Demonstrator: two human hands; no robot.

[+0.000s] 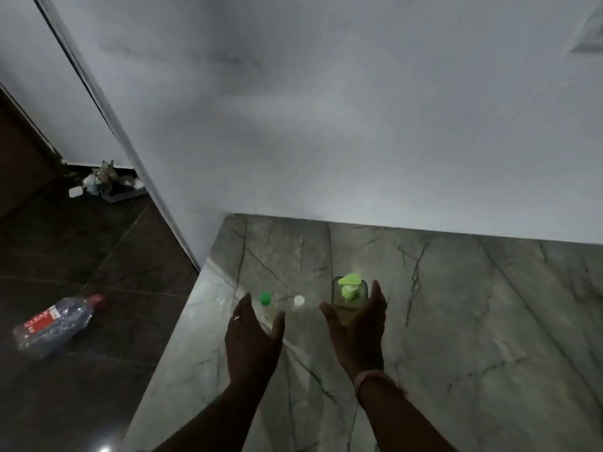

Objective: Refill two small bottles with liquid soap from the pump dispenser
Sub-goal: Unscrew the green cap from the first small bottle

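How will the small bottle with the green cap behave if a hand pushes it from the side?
The green-capped bottle looks narrow, upright and clear, so it is probably light and may tip easily. Once down, it would likely roll on the smooth marble counter.

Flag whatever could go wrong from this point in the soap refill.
Both small bottles, green-capped and white-capped, are still capped and stand close together, so either open hand, left or right, could topple one. The green-capped one stands nearer the counter edge. Dim light hides fill levels, risking overflow from the pump dispenser.
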